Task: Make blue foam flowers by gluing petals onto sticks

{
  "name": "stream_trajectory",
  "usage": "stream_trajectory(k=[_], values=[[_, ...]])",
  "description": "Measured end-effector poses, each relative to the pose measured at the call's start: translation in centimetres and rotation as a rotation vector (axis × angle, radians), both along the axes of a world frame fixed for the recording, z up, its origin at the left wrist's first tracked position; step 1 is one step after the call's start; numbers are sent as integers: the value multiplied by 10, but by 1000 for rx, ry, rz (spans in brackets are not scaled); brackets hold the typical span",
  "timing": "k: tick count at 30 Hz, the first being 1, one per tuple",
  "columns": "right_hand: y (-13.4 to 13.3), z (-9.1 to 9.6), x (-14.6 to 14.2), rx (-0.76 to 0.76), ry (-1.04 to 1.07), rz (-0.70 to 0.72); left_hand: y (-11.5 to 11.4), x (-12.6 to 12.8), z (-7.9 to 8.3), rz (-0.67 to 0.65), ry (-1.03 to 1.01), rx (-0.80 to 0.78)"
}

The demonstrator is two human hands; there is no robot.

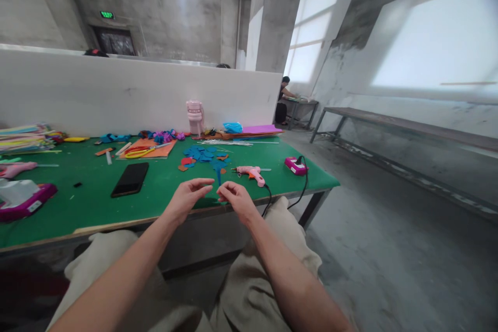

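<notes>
Between my hands a small blue felt-like piece (218,171) stands up, wide at the top and narrowing to a thin lower end. My right hand (236,197) pinches that lower end between thumb and fingertips. To its left is my left hand (189,196), its index finger and thumb stretched out with a gap between them, apart from the piece. Just beyond lie a pile of blue cut pieces (199,154) and a few red and brown ones. A pink glue gun (252,173) rests to the right of my right hand.
On the green table (93,207) are a black phone (130,179), yellow-handled scissors (140,152) on orange sheets, a pink tumbler (195,117) and pipe cleaners (27,138). A magenta power socket (295,166) feeds the gun's cord. A white partition (136,93) stands behind.
</notes>
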State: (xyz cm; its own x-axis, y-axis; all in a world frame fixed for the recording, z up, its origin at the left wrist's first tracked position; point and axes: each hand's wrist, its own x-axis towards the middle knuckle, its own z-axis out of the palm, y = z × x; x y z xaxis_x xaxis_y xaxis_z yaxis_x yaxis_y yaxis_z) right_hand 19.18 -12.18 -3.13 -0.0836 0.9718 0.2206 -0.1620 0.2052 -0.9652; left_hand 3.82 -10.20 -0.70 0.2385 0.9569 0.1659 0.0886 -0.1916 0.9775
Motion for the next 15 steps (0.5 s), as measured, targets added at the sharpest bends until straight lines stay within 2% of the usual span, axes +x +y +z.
stream_trajectory(k=[4, 9, 15], values=[[-3, -2, -4, 5, -32, 77, -1, 2, -3, -4, -97, -89], [-5, -2, -8, -10, 8, 138, -2, 3, -4, -78, -131, -112], [-6, -1, -6, -25, -38, 114, 3, 1, -7, 6, -213, -99]])
